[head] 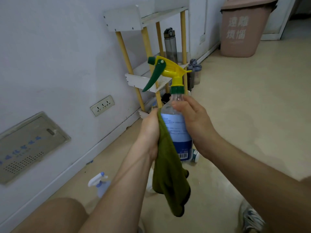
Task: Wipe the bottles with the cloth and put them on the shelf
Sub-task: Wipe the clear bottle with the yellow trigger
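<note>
Right grip [193,118] on bottle [178,130], shelf [122,19] beyond

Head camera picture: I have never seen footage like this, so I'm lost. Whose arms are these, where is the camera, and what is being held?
No machine here: a person wears one camera on the head, looking down at their own bare arms. The right hand grips a spray bottle near its neck. The left hand holds a green cloth against the bottle's side. Behind stands a small shelf with a grey flask on it. On the floor by the wall sits a white sprayer, and a pink bin stands further back.
</note>
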Demonstrator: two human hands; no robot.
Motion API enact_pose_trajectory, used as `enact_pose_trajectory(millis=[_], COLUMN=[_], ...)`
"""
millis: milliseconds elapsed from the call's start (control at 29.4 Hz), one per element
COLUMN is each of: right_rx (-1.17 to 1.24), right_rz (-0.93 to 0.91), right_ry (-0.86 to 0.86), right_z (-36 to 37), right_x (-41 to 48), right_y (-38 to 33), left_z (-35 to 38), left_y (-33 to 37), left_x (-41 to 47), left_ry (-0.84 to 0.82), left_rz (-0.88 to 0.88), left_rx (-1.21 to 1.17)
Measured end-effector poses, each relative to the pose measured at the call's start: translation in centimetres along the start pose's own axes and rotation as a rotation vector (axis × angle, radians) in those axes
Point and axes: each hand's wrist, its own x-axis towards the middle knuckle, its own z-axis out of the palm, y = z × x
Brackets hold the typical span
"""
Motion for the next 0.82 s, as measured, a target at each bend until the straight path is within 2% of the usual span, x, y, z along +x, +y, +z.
enact_pose_trajectory(millis=[102, 306, 442, 511, 579, 681, 749, 817], right_rx=[-0.014, -0.172, -0.299, -0.360, -0.319, -0.151, -0.088, -0.040], right_rz=[-0.040, 0.028, -0.016, -0.048, -0.088, -0.095, -0.086, -0.069], right_ry=[0.056, -0.018, -0.087, -0.064, 0.013, 0.079, 0.138, 0.167], right_z=[-0.4, -1.0, -0.9, -0.6, -0.5, -0.8, -1.5, -2.0], right_x=[0.6, 1.4, 1.0, 0.5, 0.3, 0.4, 1.1, 1.6], right_y=[0.6, 1.5, 1.6, 2.0, 2.2, 1.2, 0.4, -0.2], left_z=[0.9, 1.0, 0.1, -0.5, -0.6, -0.4, -0.8, -1.6], left_y=[-0.4, -0.9, -1.1, -1.0, -1.0, -2.1, -4.3, -6.3], left_x=[0.5, 0.7, 1.1, 1.6, 1.3, -1.1, -2.9, -3.8], left_ry=[0.036, 0.106, 0.069, 0.124, 0.209, 0.171, 0.102, -0.002], left_rz=[-0.013, -0.005, -0.030, 0.022, 0.149, 0.260, 0.281, 0.184], left_rx=[-0.012, 0.029, 0.008, 0.040, 0.113, 0.185, 0.280, 0.203])
